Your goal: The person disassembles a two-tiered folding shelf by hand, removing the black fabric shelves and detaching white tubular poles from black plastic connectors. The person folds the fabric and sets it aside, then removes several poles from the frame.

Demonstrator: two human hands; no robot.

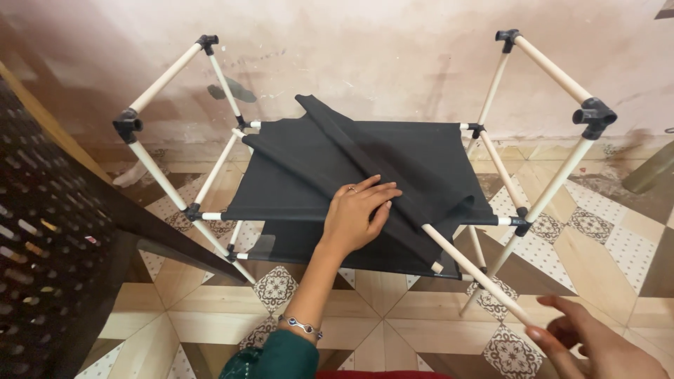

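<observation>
left hand (358,214) flat, open on black fabric (393,158); right hand (590,340) apparently grips pale rod (477,272) (fingers blurred)

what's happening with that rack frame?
A person is working on a rack frame of pale rods and black corner joints, standing on a patterned tile floor. The left hand lies flat on a black fabric shelf stretched across the frame. The right hand grips the near end of a loose rod that runs into a fold of the fabric.
</observation>
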